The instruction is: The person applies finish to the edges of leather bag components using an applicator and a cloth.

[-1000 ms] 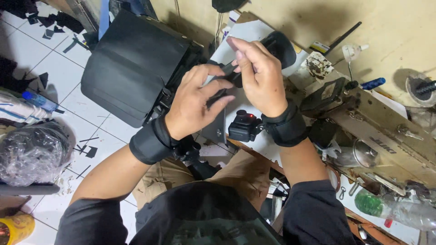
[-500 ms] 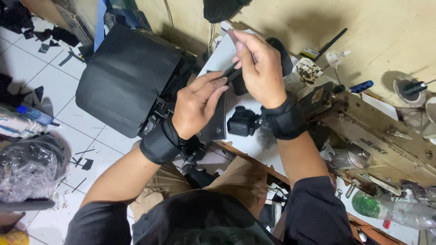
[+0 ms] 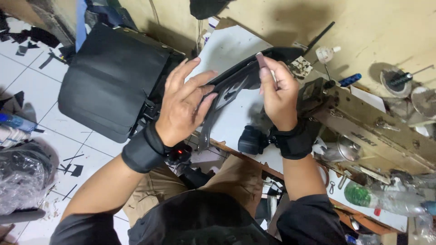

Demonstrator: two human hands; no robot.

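Black cut leather piece (image 3: 229,88) held up over white work table (image 3: 227,50).
Left hand (image 3: 184,106) flat, supporting; right hand (image 3: 277,93) pinching top edge. Alignment in hand; next needs steady grip.

So the piece being worked on is a black leather strap piece (image 3: 234,86), long and narrow, with cut-out openings showing pale through its middle. It's held up off the bench (image 3: 236,120), tilted on a diagonal: upper end up near the sewing machine (image 3: 363,122), lower end hanging down toward the bench's front edge. Left hand (image 3: 184,106) lies flat against its lower half, fingers spread. Right hand (image 3: 277,90) has a pinching grip on the top end, thumb on the edge.
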